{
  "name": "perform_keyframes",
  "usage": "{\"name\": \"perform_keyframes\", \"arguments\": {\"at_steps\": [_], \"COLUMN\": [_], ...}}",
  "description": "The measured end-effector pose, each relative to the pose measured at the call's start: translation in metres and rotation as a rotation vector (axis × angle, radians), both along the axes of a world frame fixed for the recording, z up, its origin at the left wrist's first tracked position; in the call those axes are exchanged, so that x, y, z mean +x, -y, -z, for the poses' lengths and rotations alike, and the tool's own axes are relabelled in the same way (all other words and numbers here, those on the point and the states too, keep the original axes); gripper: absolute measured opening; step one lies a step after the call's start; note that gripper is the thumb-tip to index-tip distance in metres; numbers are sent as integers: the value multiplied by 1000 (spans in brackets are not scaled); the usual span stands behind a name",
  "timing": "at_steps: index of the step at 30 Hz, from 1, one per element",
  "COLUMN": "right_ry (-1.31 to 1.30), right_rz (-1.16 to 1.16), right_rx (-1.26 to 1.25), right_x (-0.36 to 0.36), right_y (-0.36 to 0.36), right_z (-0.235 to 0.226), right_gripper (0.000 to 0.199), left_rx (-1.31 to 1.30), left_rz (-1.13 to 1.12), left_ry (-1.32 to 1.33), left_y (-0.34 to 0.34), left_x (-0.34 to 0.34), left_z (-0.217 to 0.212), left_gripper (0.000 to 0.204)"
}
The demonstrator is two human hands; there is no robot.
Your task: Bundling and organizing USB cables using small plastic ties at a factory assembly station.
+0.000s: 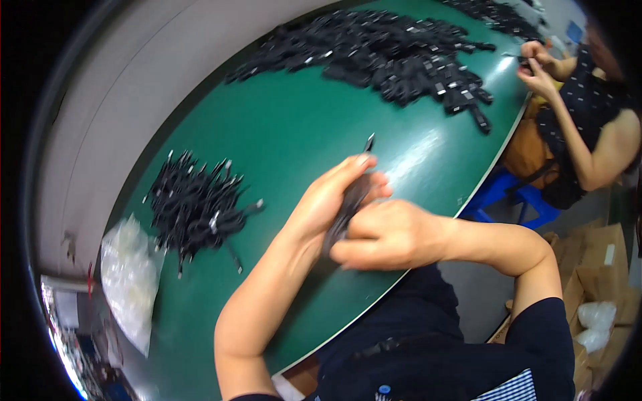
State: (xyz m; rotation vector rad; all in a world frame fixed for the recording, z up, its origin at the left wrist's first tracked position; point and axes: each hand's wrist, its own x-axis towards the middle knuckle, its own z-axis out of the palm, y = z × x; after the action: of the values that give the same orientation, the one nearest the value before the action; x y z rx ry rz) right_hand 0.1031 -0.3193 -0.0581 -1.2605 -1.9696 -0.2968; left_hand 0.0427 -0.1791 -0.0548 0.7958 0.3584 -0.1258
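A bundled black cable (346,212) is held between my two hands above the green table, one of its plug ends sticking out past my fingers. My left hand (334,190) wraps round it, thumb along its upper part. From the right, my right hand (394,235) closes on the lower part of the bundle, fingers curled and slightly blurred. Left of my left forearm lies a pile of black cables (197,207) with metal plug ends. A much larger heap of coiled black cables (381,50) spreads across the far side of the table.
A clear plastic bag (130,281) lies at the table's left edge. At the far right a person (578,120) works with both hands on a small dark item, near a blue stool (518,200). Cardboard boxes (598,260) stand on the right, below table height.
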Motion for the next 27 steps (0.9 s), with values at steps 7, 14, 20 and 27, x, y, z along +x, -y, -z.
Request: {"name": "perform_keyframes", "arguments": {"at_steps": [7, 14, 20, 27], "right_ry": [80, 255, 212, -902], "right_rz": [-104, -104, -52, 99], "right_rx": [-17, 16, -1, -155], "right_x": [-3, -6, 0, 22], "right_y": [9, 12, 4, 2], "right_z": [1, 6, -12, -39], "right_gripper": [21, 18, 12, 20], "left_rx": [-34, 185, 103, 541], "left_rz": [57, 222, 122, -53], "left_ry": [-71, -138, -95, 153], "left_y": [9, 24, 16, -3], "left_x": [-17, -12, -11, -18], "left_z": [1, -2, -8, -24], "left_gripper": [27, 29, 62, 67]}}
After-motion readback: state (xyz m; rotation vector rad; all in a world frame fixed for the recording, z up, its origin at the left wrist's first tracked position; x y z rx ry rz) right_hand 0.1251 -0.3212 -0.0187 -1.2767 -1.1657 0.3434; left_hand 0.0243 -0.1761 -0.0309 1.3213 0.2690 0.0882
